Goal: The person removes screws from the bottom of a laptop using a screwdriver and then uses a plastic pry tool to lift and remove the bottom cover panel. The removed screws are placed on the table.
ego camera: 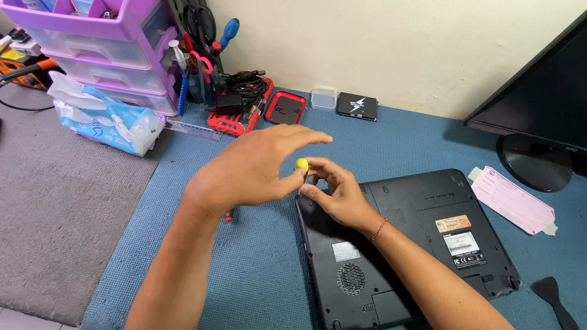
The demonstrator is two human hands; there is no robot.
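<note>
Both hands meet above the far left corner of an upturned black laptop (403,244) that lies bottom side up on a blue mat (244,256) covering the tabletop. The left hand (247,171) hovers just left of that corner, its thumb and fingertips pinched on the round yellow cap (301,164) of a small screwdriver, the other fingers stretched out above it. The right hand (336,192) rests over the laptop's corner, its grip partly curled, the fingertips steadying the tool just below the yellow cap; the shaft and tip are hidden behind the fingers. A thin red bracelet (379,229) circles the right wrist.

Right of the laptop lies a pink paper slip (512,200), and beyond that stands a dark monitor (538,104) on a round foot. A black plastic pry tool (553,299) lies past the laptop's near right corner. Behind the laptop, against the wall, sit a red-edged case (285,109), a small clear box (323,98) and a flat black box (357,106). Far left of the laptop are a pack of tissues (107,119) and a purple drawer unit (101,49).
</note>
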